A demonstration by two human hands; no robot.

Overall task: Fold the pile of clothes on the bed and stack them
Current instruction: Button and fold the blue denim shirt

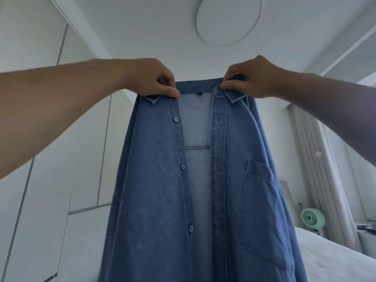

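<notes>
Denim shirt (pixel 203 180): blue, unbuttoned, chest pocket (pixel 262 212) lower right, hanging upright at frame centre. Left hand (pixel 156 78) and right hand (pixel 250 78): fingers pinching collar at either end, upper centre. Bed (pixel 335 259): white, lower right. Green fan (pixel 311 218): beside bed.

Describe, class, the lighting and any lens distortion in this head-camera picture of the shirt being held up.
Head view: soft, even daylight with no glare; the blue denim button-up shirt looks paler down its middle, where light seems to pass through. The wide lens bows the white wardrobe panels and stretches both forearms. The left hand and right hand are sharp.
</notes>
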